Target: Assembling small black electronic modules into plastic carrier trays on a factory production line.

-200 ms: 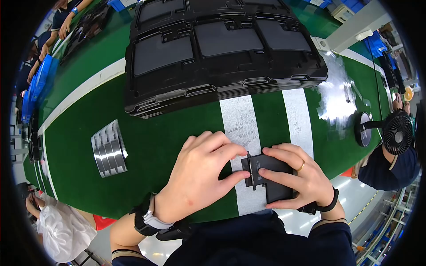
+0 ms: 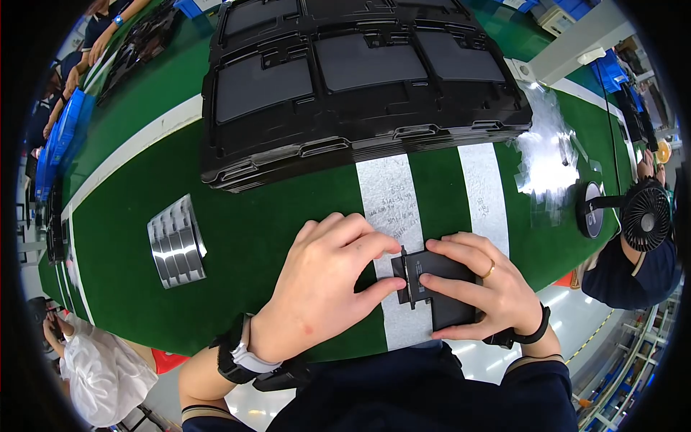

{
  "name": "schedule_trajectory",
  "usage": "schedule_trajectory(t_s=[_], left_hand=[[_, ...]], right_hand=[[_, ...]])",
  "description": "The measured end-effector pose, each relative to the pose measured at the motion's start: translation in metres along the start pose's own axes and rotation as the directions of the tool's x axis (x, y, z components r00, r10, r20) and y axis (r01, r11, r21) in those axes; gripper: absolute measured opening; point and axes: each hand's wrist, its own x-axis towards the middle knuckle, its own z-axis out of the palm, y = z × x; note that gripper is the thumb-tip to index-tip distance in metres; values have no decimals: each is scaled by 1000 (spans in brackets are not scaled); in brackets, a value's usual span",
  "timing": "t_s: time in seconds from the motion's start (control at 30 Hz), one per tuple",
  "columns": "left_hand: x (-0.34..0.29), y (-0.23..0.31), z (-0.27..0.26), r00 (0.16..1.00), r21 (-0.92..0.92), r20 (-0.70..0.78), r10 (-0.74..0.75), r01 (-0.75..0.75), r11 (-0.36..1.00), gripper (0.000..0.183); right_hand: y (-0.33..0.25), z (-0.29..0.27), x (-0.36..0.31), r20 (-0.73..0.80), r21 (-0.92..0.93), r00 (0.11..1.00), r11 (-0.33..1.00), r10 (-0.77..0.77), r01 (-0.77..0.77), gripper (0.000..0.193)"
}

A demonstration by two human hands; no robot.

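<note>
A flat black battery pack (image 2: pixel 452 311) with small pale print lies on a white strip of the table before me. My right hand (image 2: pixel 497 291) spans it, fingers spread over its top and edges, the thumb along the near edge, holding it. A narrow black strip (image 2: pixel 410 279) with a shiny edge runs along the pack's left side. My left hand (image 2: pixel 327 277) pinches at this strip, index fingertip by its far end and thumb tip about midway down. Whether the strip is joined to the pack I cannot tell.
Stacked black moulded trays (image 2: pixel 288 137) with grey-filled pockets stand beyond my hands. To the left lies a curled silver sheet of labels (image 2: pixel 177 245). Clear films (image 2: pixel 547 158) and a small black fan (image 2: pixel 643 216) are at the right. Other people work around the table.
</note>
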Motion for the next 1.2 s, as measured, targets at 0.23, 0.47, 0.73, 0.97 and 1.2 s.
schedule_trajectory(t_s=[0.23,0.47,0.73,0.97,1.2], left_hand=[[1,0,-3,1000,20,-6,25,-25,999,31],[4,-8,-13,988,-403,-93,121,-148,903,37],[8,-16,-12,880,-436,-462,-115,-111,893,19],[12,-19,-14,924,-443,-345,-164,-7,896,20],[12,-22,-12,922,-478,-352,-163,-28,878,20]], right_hand=[[-2,-2,2,2,-4,1000,1000,-5,5,57],[-19,-28,35,-280,-62,958,997,-63,48,66],[1,0,77,-322,468,920,882,224,-51,65],[26,11,82,-313,647,903,762,294,-24,19],[24,4,83,-217,746,901,659,376,-96,11]])
